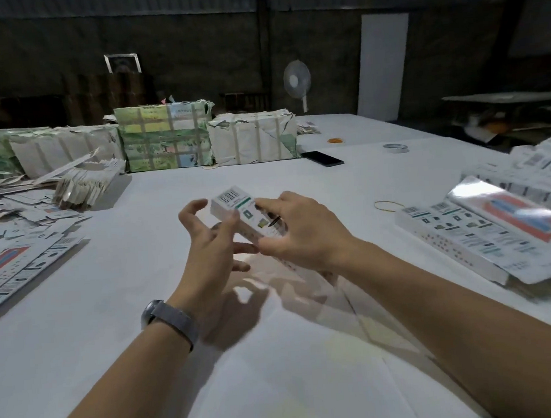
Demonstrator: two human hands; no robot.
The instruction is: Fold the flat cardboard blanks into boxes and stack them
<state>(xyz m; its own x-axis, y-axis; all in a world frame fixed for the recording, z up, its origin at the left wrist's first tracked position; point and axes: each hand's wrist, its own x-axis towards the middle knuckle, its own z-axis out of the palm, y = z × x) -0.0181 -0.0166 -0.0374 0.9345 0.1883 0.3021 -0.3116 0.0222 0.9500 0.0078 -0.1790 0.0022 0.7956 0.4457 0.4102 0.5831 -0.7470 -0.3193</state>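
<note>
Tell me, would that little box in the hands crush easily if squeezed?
Probably yes: the small box looks like thin printed card, likely hollow. It seems light, since the right hand holds it in its fingers. Its flat sides suggest it would not roll.

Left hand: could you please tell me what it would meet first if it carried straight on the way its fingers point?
Most likely the box that the right hand grips: the left hand curls toward its near end, and one finger may already touch it.
</note>
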